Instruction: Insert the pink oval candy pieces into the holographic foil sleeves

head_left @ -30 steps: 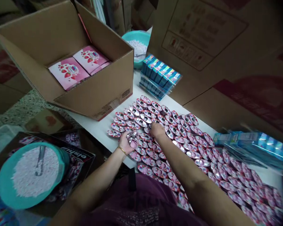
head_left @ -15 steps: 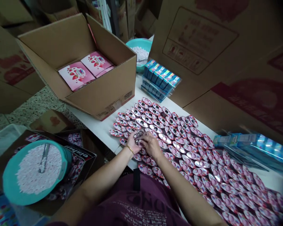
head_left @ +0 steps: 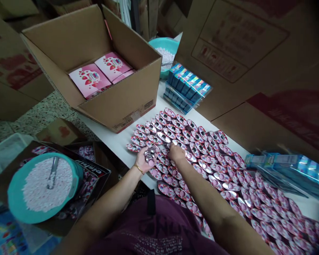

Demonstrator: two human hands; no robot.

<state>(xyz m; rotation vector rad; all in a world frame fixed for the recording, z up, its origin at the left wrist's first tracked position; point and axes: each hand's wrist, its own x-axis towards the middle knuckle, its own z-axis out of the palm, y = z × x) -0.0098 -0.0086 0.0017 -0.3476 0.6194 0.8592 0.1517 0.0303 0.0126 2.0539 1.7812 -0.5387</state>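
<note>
Several small pink-and-silver open tins (head_left: 218, 170) lie in overlapping rows across the white table (head_left: 117, 141). My left hand (head_left: 145, 161) is closed round a small stack of these tins at the table's near left edge. My right hand (head_left: 177, 153) rests knuckles-up on the rows just to the right of it, fingers curled down onto a tin; whether it grips one is hidden.
An open cardboard box (head_left: 127, 102) holding pink strawberry cartons (head_left: 89, 79) stands at the table's left end. Blue packs (head_left: 187, 90) lie behind the tins, more blue packs (head_left: 295, 164) at right. Teal bowls of white pellets sit at lower left (head_left: 42, 187) and far back (head_left: 166, 53). Large cartons (head_left: 255, 71) wall the right.
My right hand has gone from meeting the left hand at the stack back out onto the rows to the right. The left hand keeps its stack. The camera view shifted slightly.
</note>
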